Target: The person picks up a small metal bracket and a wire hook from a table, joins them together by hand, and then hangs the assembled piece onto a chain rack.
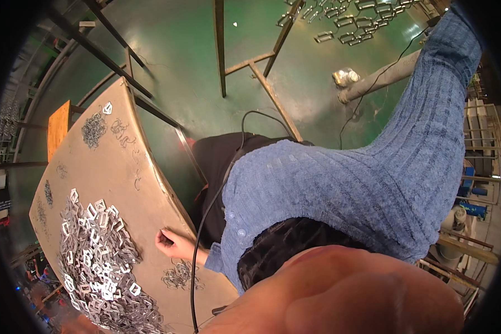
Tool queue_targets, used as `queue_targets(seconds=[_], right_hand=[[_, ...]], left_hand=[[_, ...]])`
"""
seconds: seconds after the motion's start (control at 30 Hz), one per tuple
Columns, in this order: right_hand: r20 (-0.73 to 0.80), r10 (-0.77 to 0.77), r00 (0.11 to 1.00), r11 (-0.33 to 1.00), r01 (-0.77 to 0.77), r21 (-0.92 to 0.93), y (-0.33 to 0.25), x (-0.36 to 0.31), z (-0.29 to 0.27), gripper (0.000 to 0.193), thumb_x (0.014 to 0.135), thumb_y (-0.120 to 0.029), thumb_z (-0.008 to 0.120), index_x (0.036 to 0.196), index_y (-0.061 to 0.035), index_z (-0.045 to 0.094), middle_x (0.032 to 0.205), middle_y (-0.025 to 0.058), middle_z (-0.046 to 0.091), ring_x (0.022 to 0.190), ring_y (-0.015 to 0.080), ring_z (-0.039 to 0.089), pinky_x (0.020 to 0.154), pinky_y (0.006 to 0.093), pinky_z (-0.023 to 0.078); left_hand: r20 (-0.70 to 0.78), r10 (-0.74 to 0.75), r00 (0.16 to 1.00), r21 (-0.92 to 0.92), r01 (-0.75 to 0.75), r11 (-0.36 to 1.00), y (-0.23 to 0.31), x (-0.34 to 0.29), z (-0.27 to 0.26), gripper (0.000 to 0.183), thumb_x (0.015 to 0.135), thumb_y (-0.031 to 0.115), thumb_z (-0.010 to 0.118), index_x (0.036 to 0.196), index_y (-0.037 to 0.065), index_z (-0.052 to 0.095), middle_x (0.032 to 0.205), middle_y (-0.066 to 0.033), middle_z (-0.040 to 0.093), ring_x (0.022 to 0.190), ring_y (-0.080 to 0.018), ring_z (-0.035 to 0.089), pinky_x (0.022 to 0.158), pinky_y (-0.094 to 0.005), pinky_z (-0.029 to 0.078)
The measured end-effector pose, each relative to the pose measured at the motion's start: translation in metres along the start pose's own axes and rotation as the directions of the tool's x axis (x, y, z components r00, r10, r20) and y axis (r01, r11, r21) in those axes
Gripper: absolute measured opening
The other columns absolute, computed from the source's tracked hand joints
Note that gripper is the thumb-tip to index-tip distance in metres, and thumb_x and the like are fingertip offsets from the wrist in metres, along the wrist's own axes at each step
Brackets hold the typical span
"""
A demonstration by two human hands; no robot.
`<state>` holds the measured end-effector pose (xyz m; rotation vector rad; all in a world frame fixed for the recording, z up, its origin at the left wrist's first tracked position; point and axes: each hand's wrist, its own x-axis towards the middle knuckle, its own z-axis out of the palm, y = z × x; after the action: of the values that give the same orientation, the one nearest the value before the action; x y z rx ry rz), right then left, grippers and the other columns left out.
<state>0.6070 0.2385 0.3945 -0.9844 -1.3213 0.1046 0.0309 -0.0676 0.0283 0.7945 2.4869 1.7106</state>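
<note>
My left hand point(172, 245) is just above the table point(142, 214) near its edge, with fingers curled together. Whatever they may hold is too small to make out. Beside it on the tabletop lies a loose heap of thin wire hooks point(179, 275). Farther left spreads a big pile of small flat metal frames point(97, 250), each with an opening through it. My right arm, in a blue knitted sleeve point(451, 72), stretches to the upper right, and its hand is out of the picture. Left of that sleeve, at the top, several metal frames point(362, 21) are linked in rows.
More wire hooks point(94, 131) lie in a clump at the table's far end. A black cable point(193, 278) runs down past my left wrist. Metal stand legs point(220, 50) rise from the green floor point(178, 72). A thick pipe point(378, 78) lies near a crumpled shiny object point(345, 77).
</note>
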Motion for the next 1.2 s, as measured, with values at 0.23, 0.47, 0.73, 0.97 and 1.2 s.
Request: queue_targets(seconds=[0.23, 0.47, 0.73, 0.97, 1.2], right_hand=[[0.109, 0.264, 0.958, 0.957, -0.246, -0.155, 0.064, -0.143, 0.019, 0.023, 0.090, -0.017, 0.056, 0.108, -0.0058, 0.062, 0.092, 0.0060, 0.064, 0.085, 0.0184, 0.060, 0.075, 0.0302, 0.048], [0.389, 0.335, 0.858, 0.941, -0.323, -0.098, 0.089, -0.209, 0.121, 0.023, 0.088, -0.017, 0.058, 0.108, -0.0065, 0.062, 0.092, 0.0073, 0.064, 0.086, 0.0196, 0.060, 0.076, 0.0318, 0.048], [0.791, -0.059, 0.609, 0.913, -0.287, 0.290, 0.022, -0.263, 0.334, 0.023, 0.087, -0.018, 0.059, 0.107, -0.0073, 0.063, 0.092, 0.0087, 0.064, 0.087, 0.0209, 0.061, 0.077, 0.0336, 0.048], [0.763, -0.541, 0.355, 0.730, -0.252, 0.635, -0.105, -0.351, 0.456, 0.023, 0.085, -0.018, 0.061, 0.106, -0.0081, 0.063, 0.091, 0.0099, 0.064, 0.087, 0.0221, 0.061, 0.078, 0.0352, 0.048], [0.586, -0.807, -0.074, 0.558, 0.226, 0.798, -0.210, -0.470, 0.445, 0.042, 0.081, -0.028, 0.067, 0.118, -0.0102, 0.059, 0.112, 0.0124, 0.059, 0.103, 0.0336, 0.055, 0.091, 0.0446, 0.042]], left_hand=[[0.020, -0.007, 1.000, 0.027, 0.006, 1.000, 0.007, -0.005, 0.001, 0.015, 0.089, 0.011, 0.060, 0.094, -0.003, 0.057, 0.086, -0.0107, 0.060, 0.077, -0.0184, 0.057, 0.072, -0.0303, 0.047], [0.005, -0.057, 0.998, 0.066, 0.057, 0.996, 0.016, -0.005, -0.001, 0.016, 0.089, 0.009, 0.060, 0.097, -0.004, 0.057, 0.089, -0.0111, 0.061, 0.082, -0.0181, 0.058, 0.077, -0.0305, 0.049], [-0.032, -0.143, 0.989, -0.069, 0.141, 0.988, 0.009, 0.000, 0.002, 0.013, 0.087, 0.007, 0.062, 0.097, -0.002, 0.060, 0.089, -0.0090, 0.064, 0.084, -0.0159, 0.060, 0.078, -0.0280, 0.048], [0.106, -0.223, 0.969, -0.166, 0.239, 0.957, 0.041, -0.043, -0.025, 0.009, 0.085, -0.001, 0.062, 0.094, 0.000, 0.060, 0.091, -0.0038, 0.063, 0.087, -0.0107, 0.059, 0.079, -0.0241, 0.048], [-0.107, -0.275, 0.955, -0.142, 0.259, 0.955, 0.062, -0.096, -0.061, 0.008, 0.083, 0.000, 0.064, 0.091, 0.000, 0.062, 0.087, -0.0063, 0.064, 0.081, -0.0120, 0.062, 0.074, -0.0239, 0.049]])
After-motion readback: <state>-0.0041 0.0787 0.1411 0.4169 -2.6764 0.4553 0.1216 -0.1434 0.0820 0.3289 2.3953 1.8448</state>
